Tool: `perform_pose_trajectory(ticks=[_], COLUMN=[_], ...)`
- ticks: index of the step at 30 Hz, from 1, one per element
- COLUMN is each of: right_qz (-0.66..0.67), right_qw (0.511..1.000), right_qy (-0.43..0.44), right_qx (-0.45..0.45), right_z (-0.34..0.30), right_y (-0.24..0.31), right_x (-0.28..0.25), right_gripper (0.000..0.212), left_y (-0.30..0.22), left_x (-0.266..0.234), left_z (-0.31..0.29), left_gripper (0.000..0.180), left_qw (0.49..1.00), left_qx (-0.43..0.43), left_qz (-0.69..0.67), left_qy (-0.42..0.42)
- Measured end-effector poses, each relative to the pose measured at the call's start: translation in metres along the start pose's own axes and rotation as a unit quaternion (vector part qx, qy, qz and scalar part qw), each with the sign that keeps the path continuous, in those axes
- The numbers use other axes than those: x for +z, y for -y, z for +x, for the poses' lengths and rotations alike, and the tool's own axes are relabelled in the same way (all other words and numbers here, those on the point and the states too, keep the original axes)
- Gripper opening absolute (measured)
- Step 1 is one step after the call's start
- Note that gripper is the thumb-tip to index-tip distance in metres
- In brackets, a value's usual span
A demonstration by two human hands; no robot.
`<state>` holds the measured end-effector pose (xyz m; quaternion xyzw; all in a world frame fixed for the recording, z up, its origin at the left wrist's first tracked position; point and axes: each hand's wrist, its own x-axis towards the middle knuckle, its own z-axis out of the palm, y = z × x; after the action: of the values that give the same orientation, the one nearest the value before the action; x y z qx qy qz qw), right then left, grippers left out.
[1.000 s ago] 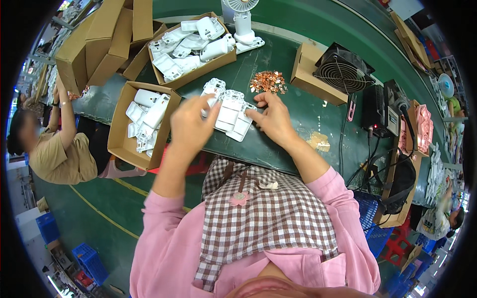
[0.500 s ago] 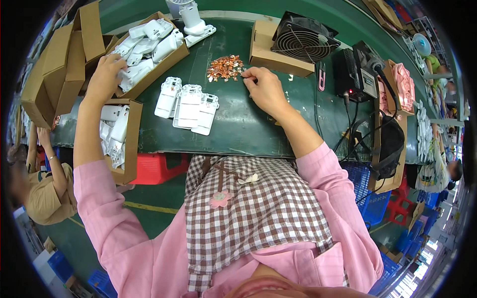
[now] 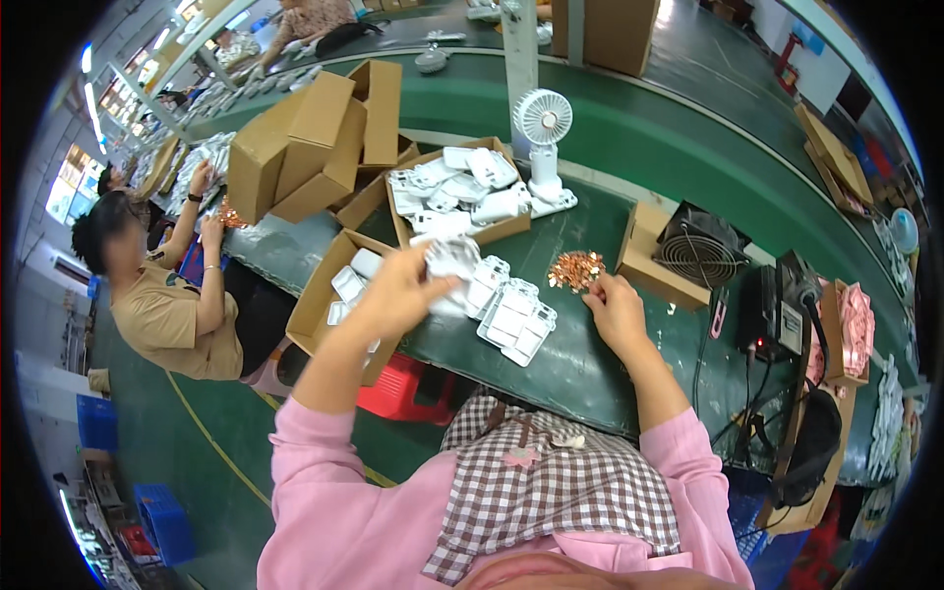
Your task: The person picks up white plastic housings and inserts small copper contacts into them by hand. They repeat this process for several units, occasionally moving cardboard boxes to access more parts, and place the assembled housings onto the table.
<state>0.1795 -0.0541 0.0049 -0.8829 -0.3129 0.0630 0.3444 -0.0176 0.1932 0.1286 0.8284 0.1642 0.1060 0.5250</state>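
Observation:
My left hand (image 3: 395, 292) grips a white plastic housing (image 3: 454, 258), smeared by motion, above the table in front of the cardboard box of white parts (image 3: 511, 228). Just to its right lie several white plastic housings (image 3: 514, 324), overlapping in a row on the green table (image 3: 580, 388). My right hand (image 3: 619, 313) is at the right edge of a pile of small copper-coloured metal pieces (image 3: 574, 269). Its thumb and fingertips are pinched together; whatever lies between them is too small to make out.
A second box of white parts (image 3: 317, 300) stands at the table's left edge, near empty cartons (image 3: 295, 147). Behind are a small white fan (image 3: 543, 123) and a black fan (image 3: 696, 251). A black powered unit (image 3: 769, 320) with cables stands right. A co-worker (image 3: 182, 315) sits left.
My left hand has come out of the box of white parts with a housing and moved toward the row. My right hand stays by the copper pile. The view has swung left.

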Motion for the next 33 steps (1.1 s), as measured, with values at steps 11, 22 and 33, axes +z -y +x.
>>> perform_pose_trajectory(ticks=[11, 22, 33], right_qz=[-0.024, -0.035, -0.179], right_qw=[0.999, 0.999, 0.983], right_qy=[0.026, 0.001, 0.039], right_qx=[-0.003, -0.031, 0.006], right_z=[-0.002, -0.006, -0.018], right_y=[0.009, 0.001, 0.021], right_x=[-0.009, -0.004, -0.016], right_gripper=[0.023, 0.012, 0.011], left_y=[0.019, 0.028, 0.032], left_x=[0.119, 0.14, 0.15], left_z=[-0.054, -0.061, -0.061], left_gripper=[0.033, 0.039, 0.026], left_qw=[0.829, 0.814, 0.863], left_qx=[-0.127, -0.179, -0.168], left_qz=[-0.505, -0.511, -0.455], left_qy=[0.203, 0.212, 0.139])
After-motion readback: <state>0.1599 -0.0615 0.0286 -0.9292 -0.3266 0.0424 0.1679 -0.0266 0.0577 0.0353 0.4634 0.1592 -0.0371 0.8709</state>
